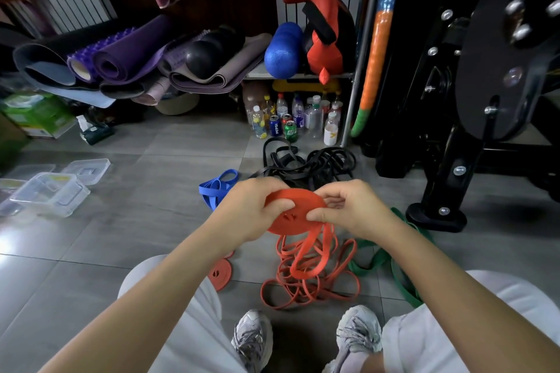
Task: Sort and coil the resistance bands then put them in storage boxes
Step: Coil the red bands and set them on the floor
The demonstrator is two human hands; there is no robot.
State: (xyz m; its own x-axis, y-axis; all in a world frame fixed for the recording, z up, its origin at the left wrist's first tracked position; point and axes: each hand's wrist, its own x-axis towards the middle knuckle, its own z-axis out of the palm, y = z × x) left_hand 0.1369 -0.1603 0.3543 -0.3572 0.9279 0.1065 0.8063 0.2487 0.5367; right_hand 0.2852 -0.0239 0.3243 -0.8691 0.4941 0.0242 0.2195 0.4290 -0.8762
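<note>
Both my hands hold a flat red coil of resistance band (292, 215) above the floor. My left hand (251, 209) grips its left side, thumb on top. My right hand (348, 206) pinches its right edge. A loose red tail (306, 257) hangs from the coil into a pile of red bands (306, 288) on the tiles. A finished red coil (220, 273) lies by my left knee. Blue bands (216, 188), black bands (315, 165) and green bands (391, 263) lie around. Clear plastic storage boxes (51, 194) sit at the left.
Rolled yoga mats (121, 60) and a blue foam roller (283, 50) fill a low shelf behind. Bottles and cans (291, 121) stand under it. A black machine frame (448, 160) rises at the right. My shoes (253, 339) are at the bottom.
</note>
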